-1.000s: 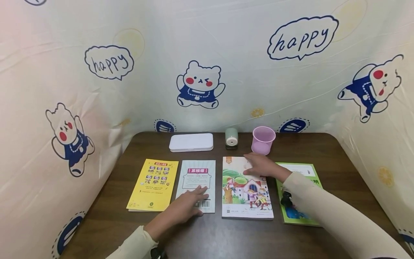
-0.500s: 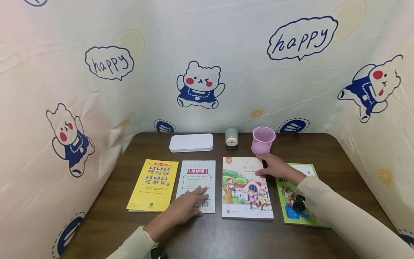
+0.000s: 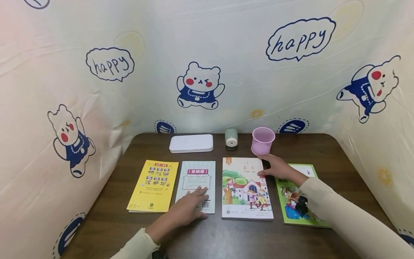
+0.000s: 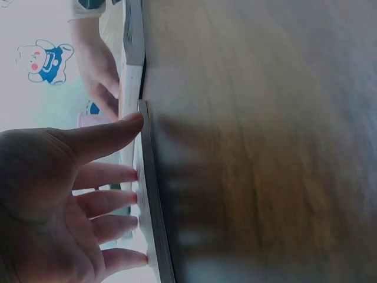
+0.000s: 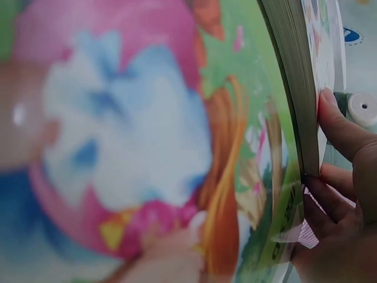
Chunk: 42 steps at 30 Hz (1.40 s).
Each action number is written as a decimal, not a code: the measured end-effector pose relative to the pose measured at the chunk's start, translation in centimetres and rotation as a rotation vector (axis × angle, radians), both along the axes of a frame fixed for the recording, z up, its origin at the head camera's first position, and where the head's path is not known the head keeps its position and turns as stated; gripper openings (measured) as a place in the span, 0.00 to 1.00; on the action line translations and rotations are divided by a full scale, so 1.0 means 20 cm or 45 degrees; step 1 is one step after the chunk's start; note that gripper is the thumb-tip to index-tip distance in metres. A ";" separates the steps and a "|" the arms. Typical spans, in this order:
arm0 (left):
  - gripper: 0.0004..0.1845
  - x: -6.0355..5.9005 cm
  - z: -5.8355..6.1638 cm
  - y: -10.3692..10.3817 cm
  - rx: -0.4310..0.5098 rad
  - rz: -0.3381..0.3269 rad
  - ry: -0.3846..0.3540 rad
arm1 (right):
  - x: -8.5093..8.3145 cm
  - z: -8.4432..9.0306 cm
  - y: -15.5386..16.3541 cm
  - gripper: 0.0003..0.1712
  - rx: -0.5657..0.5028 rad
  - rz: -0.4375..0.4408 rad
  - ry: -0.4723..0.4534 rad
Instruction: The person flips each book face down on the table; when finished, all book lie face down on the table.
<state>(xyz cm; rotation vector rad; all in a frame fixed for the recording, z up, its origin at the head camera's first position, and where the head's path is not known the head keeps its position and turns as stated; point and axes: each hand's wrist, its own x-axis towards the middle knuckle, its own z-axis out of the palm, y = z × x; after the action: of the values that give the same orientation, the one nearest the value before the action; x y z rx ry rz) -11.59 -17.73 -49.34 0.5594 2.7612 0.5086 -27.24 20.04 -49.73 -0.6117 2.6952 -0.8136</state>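
My left hand rests with spread fingers on the lower part of a light-blue book, its thumb by the near edge. In the left wrist view those fingers touch the cover near its edge. My right hand is at the top right corner of a white picture-cover book. Its thumb touches the cover's right margin, and the index finger reaches the far corner. In the right wrist view the thumb lies against this book, the other fingers beside its edge. My right forearm partly hides a green book.
A yellow book lies at the left of the dark wooden table. Along the back stand a white flat case, a green pencil sharpener and a pink cup, close beyond my right hand. A patterned curtain surrounds the table.
My right hand has drawn back to the right across the white picture-cover book, from over its top to its right corner, uncovering the title. The left hand and books stay nearly as they were.
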 end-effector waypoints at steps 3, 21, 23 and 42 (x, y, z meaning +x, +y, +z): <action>0.36 0.00 0.00 0.03 -0.034 0.003 0.022 | 0.00 0.00 0.00 0.47 -0.011 -0.004 0.007; 0.53 -0.01 0.02 0.20 -0.007 -0.100 -0.025 | -0.01 -0.03 0.01 0.46 -0.033 0.001 0.023; 0.54 -0.02 0.02 0.22 -0.016 -0.105 -0.039 | -0.01 -0.03 0.01 0.46 -0.031 -0.006 0.016; 0.56 -0.04 0.00 0.32 -0.185 -0.182 -0.032 | -0.01 -0.02 0.00 0.47 -0.009 -0.031 0.001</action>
<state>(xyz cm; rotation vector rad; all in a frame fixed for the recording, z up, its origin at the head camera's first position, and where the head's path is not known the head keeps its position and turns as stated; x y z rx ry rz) -12.49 -11.32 -49.41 0.7034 2.6815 0.2785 -27.35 20.02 -50.13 -0.5824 2.7066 -0.8296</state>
